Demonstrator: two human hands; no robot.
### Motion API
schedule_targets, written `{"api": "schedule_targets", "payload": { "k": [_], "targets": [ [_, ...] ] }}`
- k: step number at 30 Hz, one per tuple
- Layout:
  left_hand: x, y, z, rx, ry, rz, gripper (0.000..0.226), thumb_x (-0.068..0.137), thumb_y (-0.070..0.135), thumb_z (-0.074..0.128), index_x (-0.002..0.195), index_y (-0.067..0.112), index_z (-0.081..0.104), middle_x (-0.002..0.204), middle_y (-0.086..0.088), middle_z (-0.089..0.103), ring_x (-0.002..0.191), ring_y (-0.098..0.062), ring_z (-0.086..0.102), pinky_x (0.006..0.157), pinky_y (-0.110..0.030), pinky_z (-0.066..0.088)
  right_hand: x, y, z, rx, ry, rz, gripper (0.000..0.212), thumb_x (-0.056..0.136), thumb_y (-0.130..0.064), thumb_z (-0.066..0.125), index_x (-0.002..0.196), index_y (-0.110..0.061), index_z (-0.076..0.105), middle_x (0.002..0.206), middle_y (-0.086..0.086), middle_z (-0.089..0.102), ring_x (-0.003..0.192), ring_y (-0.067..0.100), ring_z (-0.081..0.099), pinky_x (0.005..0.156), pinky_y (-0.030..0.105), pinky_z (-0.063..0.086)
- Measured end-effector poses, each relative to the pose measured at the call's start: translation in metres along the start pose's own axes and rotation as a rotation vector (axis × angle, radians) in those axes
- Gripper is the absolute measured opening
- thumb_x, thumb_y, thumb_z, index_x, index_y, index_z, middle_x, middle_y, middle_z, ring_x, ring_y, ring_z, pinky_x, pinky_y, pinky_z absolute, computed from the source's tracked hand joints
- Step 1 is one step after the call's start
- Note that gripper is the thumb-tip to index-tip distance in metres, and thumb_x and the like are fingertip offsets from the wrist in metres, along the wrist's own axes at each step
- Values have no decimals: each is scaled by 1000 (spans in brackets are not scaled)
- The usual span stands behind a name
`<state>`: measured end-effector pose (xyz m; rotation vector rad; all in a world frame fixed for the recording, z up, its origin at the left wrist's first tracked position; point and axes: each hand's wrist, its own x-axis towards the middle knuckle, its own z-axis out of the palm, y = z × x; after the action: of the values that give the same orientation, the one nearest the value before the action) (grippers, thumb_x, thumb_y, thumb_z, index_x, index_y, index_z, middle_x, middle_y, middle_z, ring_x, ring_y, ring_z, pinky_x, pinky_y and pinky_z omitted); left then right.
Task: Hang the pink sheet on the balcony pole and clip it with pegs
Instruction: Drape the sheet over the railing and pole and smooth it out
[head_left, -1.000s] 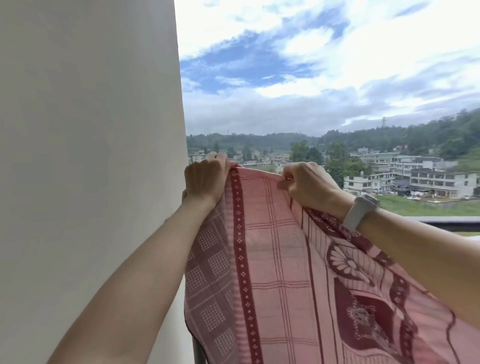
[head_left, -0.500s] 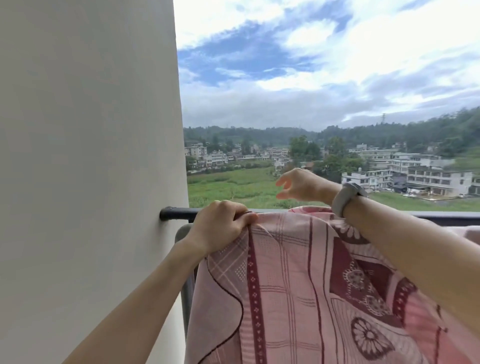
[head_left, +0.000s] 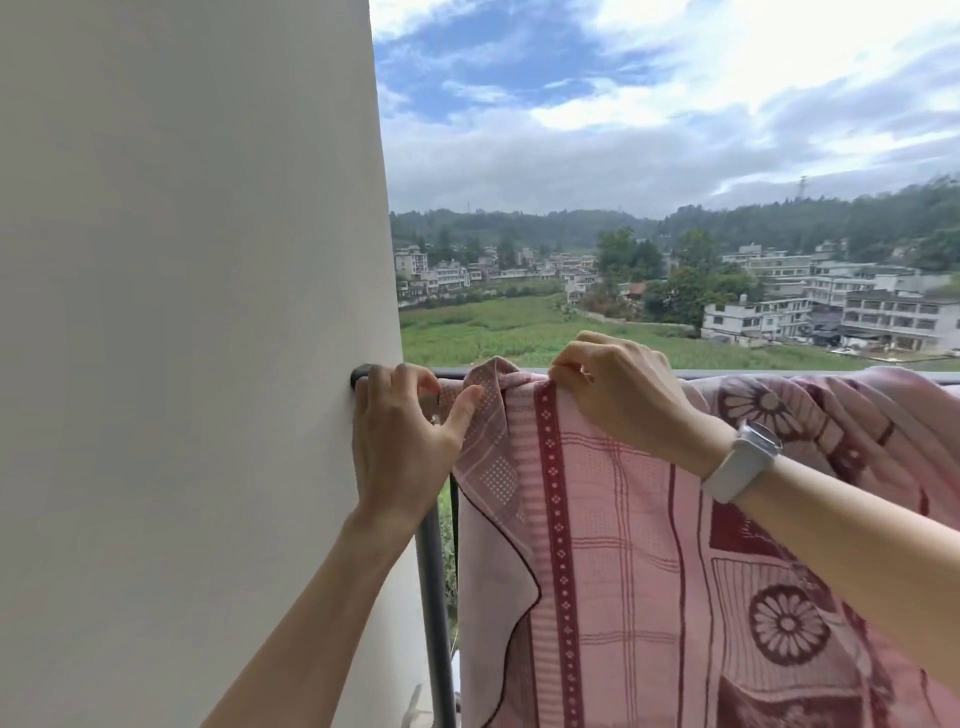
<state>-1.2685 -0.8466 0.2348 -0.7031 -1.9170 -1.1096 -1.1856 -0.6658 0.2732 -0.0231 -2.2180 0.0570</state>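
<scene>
The pink sheet (head_left: 623, 545) is draped over the dark pole (head_left: 779, 373), which runs out from the white wall (head_left: 182, 364). Its top edge is pinched on the pole by the right hand (head_left: 618, 395), fingers curled onto the fabric; a watch (head_left: 743, 460) is worn on that wrist. The sheet's folded corner is nipped between thumb and fingers of the left hand (head_left: 402, 441), just beside the wall.

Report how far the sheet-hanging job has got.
Done: the pink sheet is draped over the balcony pole. In hand: the left hand and right hand pinch its top edge near the wall. Left: no pegs show, so clipping remains.
</scene>
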Motion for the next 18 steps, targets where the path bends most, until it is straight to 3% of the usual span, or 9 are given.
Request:
{"api": "schedule_targets", "payload": {
  "k": [2, 5, 7, 10, 12, 15, 18],
  "targets": [
    [-20, -5, 0, -24, -3, -73, 35, 76, 55, 56, 75, 20, 51, 77, 4, 52, 77, -14, 49, 68, -28, 43, 3, -1, 4, -29, 0, -6, 22, 92, -29, 48, 92, -14, 64, 94, -3, 63, 78, 19, 57, 64, 27, 31],
    [-40, -7, 7, -132, -293, -266, 40, 74, 65, 53, 76, 25, 56, 77, 6, 65, 75, -16, 61, 69, -33, 51, 0, -6, 1, -54, 2, -117, 23, 92, -29, 48, 91, -11, 63, 91, 1, 62, 79, 20, 59, 62, 26, 35],
    [-49, -9, 9, -350, -393, -384, 37, 75, 60, 57, 73, 23, 60, 76, 5, 68, 73, -12, 63, 69, -35, 53, -8, -6, -3, -102, -25, -206, 22, 88, -32, 55, 92, -12, 64, 92, 3, 63, 83, 20, 59, 63, 24, 38],
    [-48, -11, 3, -374, -166, -310, 35, 86, 34, 60, 56, 16, 51, 52, 3, 52, 48, -4, 45, 48, -21, 37, -16, -6, -4, -96, -23, -214, 19, 83, -29, 63, 90, -11, 65, 91, 4, 62, 86, 21, 58, 69, 28, 41],
    [-33, -12, -5, -348, -8, -258, 36, 88, 28, 58, 56, 16, 46, 48, 8, 45, 45, -3, 42, 44, -15, 30, -15, -9, -2, -39, 29, -169, 13, 84, -22, 62, 82, -9, 63, 87, 3, 61, 84, 21, 56, 69, 27, 38],
    [6, -10, -11, -350, 105, -239, 22, 88, 24, 57, 70, 12, 56, 67, -3, 62, 58, -4, 51, 53, -17, 32, -3, -10, 2, -30, 40, -76, 12, 89, -18, 53, 82, -10, 57, 85, -4, 56, 75, 18, 52, 63, 27, 34],
    [55, -15, -6, -261, 183, -235, 24, 90, 24, 55, 84, 1, 59, 89, -17, 67, 82, -31, 59, 63, -26, 31, 28, 2, -3, -63, 49, 13, 12, 92, -17, 49, 88, -7, 55, 91, 0, 58, 68, 18, 51, 62, 30, 39]
  ]
}}
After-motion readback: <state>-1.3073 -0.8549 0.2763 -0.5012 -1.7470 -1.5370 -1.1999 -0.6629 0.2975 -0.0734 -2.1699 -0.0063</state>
